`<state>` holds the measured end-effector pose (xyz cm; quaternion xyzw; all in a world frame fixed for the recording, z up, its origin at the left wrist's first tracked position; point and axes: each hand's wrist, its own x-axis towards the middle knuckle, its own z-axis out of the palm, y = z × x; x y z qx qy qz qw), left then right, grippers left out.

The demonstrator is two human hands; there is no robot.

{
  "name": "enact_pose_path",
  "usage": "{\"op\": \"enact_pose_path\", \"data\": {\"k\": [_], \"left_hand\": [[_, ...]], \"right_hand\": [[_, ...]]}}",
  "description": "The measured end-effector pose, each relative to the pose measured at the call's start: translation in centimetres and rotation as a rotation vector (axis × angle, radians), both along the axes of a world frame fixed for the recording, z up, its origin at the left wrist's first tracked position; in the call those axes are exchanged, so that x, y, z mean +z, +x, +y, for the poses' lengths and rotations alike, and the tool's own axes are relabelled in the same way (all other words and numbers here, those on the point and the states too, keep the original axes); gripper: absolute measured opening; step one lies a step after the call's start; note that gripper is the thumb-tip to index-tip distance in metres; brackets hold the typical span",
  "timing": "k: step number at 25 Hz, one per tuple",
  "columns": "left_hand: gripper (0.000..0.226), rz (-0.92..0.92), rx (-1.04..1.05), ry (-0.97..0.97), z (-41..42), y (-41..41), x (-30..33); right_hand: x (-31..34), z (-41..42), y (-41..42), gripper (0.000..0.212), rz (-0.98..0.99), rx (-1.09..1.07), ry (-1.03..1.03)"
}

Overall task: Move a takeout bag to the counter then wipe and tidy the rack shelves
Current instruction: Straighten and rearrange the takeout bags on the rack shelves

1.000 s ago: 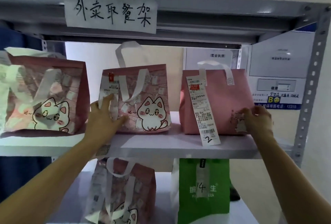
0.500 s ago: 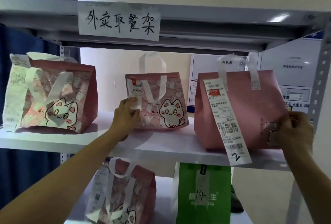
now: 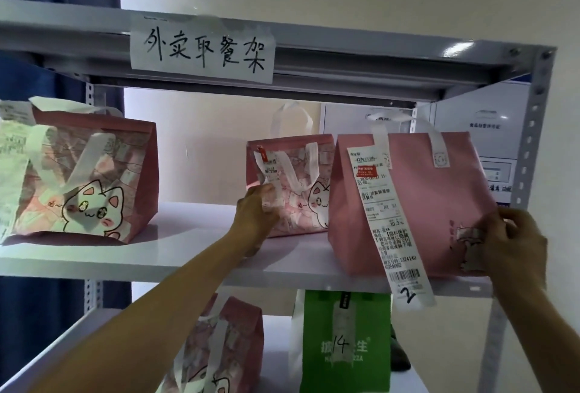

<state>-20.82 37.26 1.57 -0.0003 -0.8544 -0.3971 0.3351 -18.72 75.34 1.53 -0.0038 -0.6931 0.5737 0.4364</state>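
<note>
We grip plain pink bag point(image 3: 417, 204): right hand point(image 3: 511, 245) fingers curled on edge, left hand point(image 3: 255, 215) fingers pinching middle cat bag point(image 3: 292, 185), probably spacing 2 bags.

Left cat bag point(image 3: 75, 179) edge-cropped.

plain pink bag point(image 3: 417, 204) | upright | middle shelf point(image 3: 194, 259), right end | receipt hanging
</note>
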Motion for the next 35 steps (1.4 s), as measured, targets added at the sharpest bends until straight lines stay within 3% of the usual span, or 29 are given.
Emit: {"op": "enact_pose_path", "data": {"k": [4,9,13,23,35], "left_hand": [[0.046,0.076,0.057,-0.187,-0.2,1.1,0.1],[0.038,0.176,0.041,-0.137,-0.5,6.5,-0.8],[0.021,0.208,-0.104,0.016,0.4,11.7,-2.1],[0.037,0.155,-0.178,0.147,-4.4,16.0,-3.0],[0.033,0.221,0.064,0.084,-13.3,14.6,-2.4]], "right_hand": [[-0.3,-0.1,0.9,0.022,-0.014,0.007,-0.009],[-0.9,-3.4,1.4,0.019,-0.046,0.042,-0.052],[-0.8,-7.3,1.5,0.013,-0.051,0.094,-0.098],[-1.7,-17.3,2.9,0.015,-0.008,0.267,-0.015],[-1.8,-26.6,4.4,0.016,-0.007,0.441,0.091]]}}
